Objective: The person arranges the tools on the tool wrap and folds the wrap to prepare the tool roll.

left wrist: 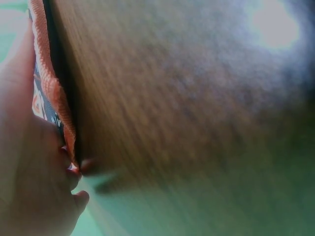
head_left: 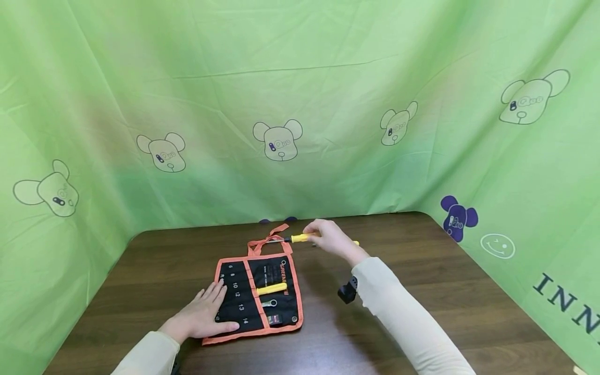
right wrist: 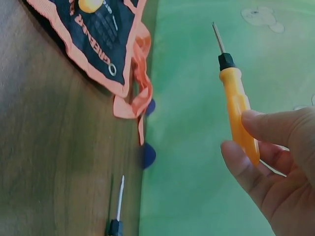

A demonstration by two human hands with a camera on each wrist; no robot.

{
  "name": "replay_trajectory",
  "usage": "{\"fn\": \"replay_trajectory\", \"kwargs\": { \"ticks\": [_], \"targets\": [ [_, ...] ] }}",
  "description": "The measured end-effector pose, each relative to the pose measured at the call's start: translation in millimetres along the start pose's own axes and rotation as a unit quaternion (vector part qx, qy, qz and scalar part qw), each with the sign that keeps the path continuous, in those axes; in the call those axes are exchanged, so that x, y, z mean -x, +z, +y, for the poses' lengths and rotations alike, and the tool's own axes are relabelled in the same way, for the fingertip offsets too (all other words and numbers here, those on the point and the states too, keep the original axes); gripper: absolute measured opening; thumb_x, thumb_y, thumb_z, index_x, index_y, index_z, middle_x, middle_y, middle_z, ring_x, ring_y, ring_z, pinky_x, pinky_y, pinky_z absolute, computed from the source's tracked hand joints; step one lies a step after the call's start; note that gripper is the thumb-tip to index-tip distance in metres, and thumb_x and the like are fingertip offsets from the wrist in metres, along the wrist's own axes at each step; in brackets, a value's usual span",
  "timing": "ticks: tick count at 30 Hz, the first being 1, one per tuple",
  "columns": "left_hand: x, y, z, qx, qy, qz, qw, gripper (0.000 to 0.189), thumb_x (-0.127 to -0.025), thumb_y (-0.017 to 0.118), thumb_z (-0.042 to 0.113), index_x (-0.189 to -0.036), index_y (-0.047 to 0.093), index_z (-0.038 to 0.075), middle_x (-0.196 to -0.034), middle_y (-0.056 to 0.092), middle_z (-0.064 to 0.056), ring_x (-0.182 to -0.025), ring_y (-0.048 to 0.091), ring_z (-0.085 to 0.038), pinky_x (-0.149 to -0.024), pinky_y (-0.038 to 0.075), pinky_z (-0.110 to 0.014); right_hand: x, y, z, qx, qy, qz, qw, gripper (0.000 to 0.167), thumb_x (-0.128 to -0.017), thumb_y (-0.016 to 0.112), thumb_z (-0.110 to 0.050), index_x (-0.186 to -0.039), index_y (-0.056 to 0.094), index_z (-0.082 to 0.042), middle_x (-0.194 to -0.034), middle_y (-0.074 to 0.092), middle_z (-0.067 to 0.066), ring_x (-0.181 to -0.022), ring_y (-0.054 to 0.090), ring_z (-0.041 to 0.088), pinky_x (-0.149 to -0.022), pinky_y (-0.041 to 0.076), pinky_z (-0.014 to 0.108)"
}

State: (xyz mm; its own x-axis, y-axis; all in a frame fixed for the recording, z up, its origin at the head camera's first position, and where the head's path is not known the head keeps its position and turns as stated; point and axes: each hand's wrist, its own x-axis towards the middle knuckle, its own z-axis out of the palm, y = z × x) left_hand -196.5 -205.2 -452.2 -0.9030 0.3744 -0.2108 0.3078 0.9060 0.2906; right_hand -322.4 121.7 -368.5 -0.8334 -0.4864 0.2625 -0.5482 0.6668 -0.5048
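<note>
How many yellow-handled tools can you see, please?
3: a screwdriver in the right hand, a yellow handle in the tool pouch, and another screwdriver lying on the table, partly hidden behind the right hand in the head view. The tool pouch may hide more.

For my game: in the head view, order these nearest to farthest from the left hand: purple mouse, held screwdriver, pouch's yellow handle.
1. Yellow handle, on the pouch.
2. Screwdriver, in the right hand.
3. Purple mouse, on the curtain's right.
</note>
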Motion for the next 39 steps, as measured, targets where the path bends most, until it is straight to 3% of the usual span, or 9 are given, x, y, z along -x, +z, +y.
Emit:
{"fn": "replay_trajectory", "kwargs": {
  "ticks": [13, 23, 30, 39],
  "targets": [
    [2.6, -1.1, 1.9, 0.006, -0.005, -0.003, 1.0, 0.1, -0.078, 0.049, 0.07, -0.141, 0.027, -0.005, -0.148, 0.017, -0.021, -0.135, 0.015, -0.035, -0.104, 0.016, -0.053, 0.0, 26, -8, 0.008, -0.035, -0.025, 0.999, 0.01, -0.084, 0.065, -0.002, -0.093, 0.069, -0.005, -0.088, 0.062, 0.001, -0.083, 0.058, 0.017, -0.076, 0.047, 0.035],
    [1.4, -0.3, 1.0, 0.002, -0.004, -0.002, 1.0, 0.1, -0.078, 0.048, 0.07, -0.141, 0.028, -0.004, -0.148, 0.017, -0.021, -0.135, 0.015, -0.035, -0.104, 0.016, -0.052, 6.0, 47, -10, -0.007, -0.044, -0.059, 0.9972, 0.011, -0.084, 0.064, 0.0, -0.093, 0.069, -0.004, -0.087, 0.062, 0.002, -0.083, 0.058, 0.017, -0.073, 0.048, 0.033],
    [2.4, -0.9, 1.8, 0.004, -0.002, 0.001, 1.0, 0.1, -0.078, 0.048, 0.071, -0.141, 0.027, -0.005, -0.148, 0.017, -0.021, -0.135, 0.015, -0.035, -0.104, 0.016, -0.053, 10.3, 56, -8, -0.003, -0.042, -0.093, 0.9948, 0.009, -0.084, 0.064, 0.001, -0.088, 0.068, -0.006, -0.083, 0.059, 0.0, -0.073, 0.052, 0.013, -0.066, 0.045, 0.03],
    [2.4, -0.9, 1.5, 0.003, 0.0, 0.003, 1.0, 0.101, -0.078, 0.048, 0.071, -0.141, 0.027, -0.005, -0.148, 0.017, -0.021, -0.135, 0.015, -0.035, -0.104, 0.016, -0.053, 13.2, 63, -9, 0.007, -0.04, -0.106, 0.9936, 0.009, -0.084, 0.065, 0.0, -0.087, 0.069, -0.007, -0.084, 0.06, 0.001, -0.074, 0.053, 0.012, -0.067, 0.045, 0.03]
  ]
}}
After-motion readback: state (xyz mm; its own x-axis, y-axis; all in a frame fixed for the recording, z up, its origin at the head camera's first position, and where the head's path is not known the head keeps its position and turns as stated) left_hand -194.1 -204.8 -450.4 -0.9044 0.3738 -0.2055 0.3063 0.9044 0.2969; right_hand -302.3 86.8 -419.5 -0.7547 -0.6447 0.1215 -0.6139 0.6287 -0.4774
